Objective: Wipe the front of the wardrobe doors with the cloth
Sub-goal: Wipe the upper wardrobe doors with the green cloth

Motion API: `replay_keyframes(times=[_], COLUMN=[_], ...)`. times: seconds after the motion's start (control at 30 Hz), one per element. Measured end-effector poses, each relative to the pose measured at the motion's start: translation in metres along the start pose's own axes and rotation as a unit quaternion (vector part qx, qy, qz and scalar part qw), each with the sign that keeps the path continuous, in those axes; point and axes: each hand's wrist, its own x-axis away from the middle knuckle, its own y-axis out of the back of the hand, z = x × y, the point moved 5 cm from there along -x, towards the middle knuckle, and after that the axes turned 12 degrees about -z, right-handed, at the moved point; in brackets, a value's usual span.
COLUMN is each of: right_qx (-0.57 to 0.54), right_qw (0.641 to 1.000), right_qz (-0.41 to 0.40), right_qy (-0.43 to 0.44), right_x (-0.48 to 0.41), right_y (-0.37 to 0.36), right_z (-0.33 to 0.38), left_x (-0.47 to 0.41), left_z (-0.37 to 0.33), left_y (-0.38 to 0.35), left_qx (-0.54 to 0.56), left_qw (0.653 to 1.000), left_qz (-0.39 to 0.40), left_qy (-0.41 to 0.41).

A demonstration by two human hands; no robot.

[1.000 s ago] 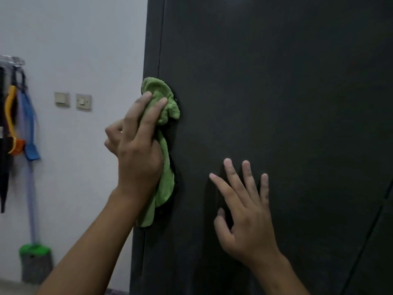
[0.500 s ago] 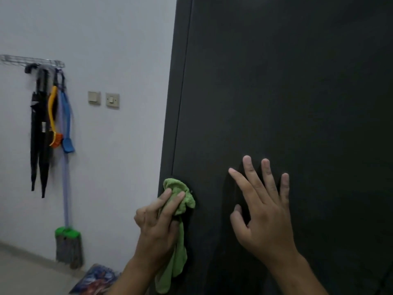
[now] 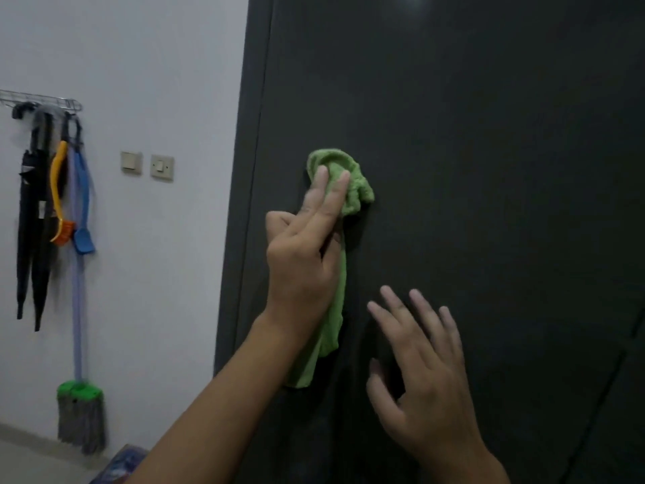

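Up has gone the cloth: half a second back the left grip [image 3: 303, 260] was low by the door's left edge, beneath the level of the other hand's fingertips, and now it stands above them and further in from that edge. It is clamped on the green cloth [image 3: 354, 185], two fingers laid straight over the bunched top and the rest curled, with the cloth running down under the palm. The cloth lies against the front of the dark wardrobe door [image 3: 488, 151], its long axis near upright: the bunch sits just past the fingertips and the loose tail hangs below the wrist.

The right grip [image 3: 425, 386] holds nothing. Its fingers are spread and straight against the door, lower and to the right, just beside the tail.

I judge this mid-stroke. Most of the bare panel lies rightward and above the cloth, so the left grip is the one to carry the next pass, while the bracing hand sits in the path of any low sweep right. A mop [image 3: 81, 417] hangs on the white wall [image 3: 157, 64].
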Motion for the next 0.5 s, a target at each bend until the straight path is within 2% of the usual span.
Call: replay_keyframes(times=[0.1, 0.23, 0.33, 0.5], right_qx=[0.058, 0.126, 0.112, 0.085], right_qw=[0.998, 0.992, 0.99, 0.985], right_qz=[-0.003, -0.019, -0.077, -0.153], right_qy=[-0.003, 0.0, 0.025, -0.007], right_x=[-0.008, -0.005, 0.007, 0.0], right_y=[0.006, 0.008, 0.019, 0.051], right_z=[-0.016, -0.047, -0.063, -0.086], left_x=[0.025, 0.058, 0.075, 0.093], left_z=[-0.032, -0.073, -0.099, -0.116], left_y=[-0.023, -0.044, -0.049, -0.055], left_qx=[0.033, 0.097, 0.122, 0.136], left_qw=[0.997, 0.976, 0.954, 0.905], left_qz=[0.066, 0.195, 0.274, 0.397], left_qy=[-0.029, 0.012, 0.032, 0.064])
